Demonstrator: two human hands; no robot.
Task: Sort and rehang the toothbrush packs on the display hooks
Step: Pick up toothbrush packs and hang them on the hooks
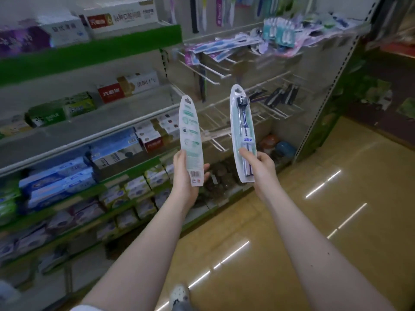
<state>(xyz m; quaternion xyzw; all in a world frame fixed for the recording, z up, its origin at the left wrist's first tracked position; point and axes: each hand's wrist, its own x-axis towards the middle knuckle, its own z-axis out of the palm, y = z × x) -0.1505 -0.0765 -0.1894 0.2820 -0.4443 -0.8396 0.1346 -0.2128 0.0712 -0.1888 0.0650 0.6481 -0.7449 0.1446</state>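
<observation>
My left hand [186, 176] grips the lower end of a white toothbrush pack [190, 135], held upright with its printed back and barcode facing me. My right hand [260, 167] pinches a second toothbrush pack [242, 122], clear front toward me, showing a dark-bristled brush with a silver handle. Both packs stand in front of white wire display hooks [215, 75] on the back panel. Several more toothbrush packs [226, 47] hang or lie across the upper hooks, and dark packs [280, 95] hang on lower hooks at the right.
Green-edged shelves [89, 52] at the left carry toothpaste boxes [60, 176] on several levels. A perforated upright post [332, 81] bounds the hook panel on the right. Glossy tan floor [292, 221] stretches below; a shoe [179, 292] shows at the bottom.
</observation>
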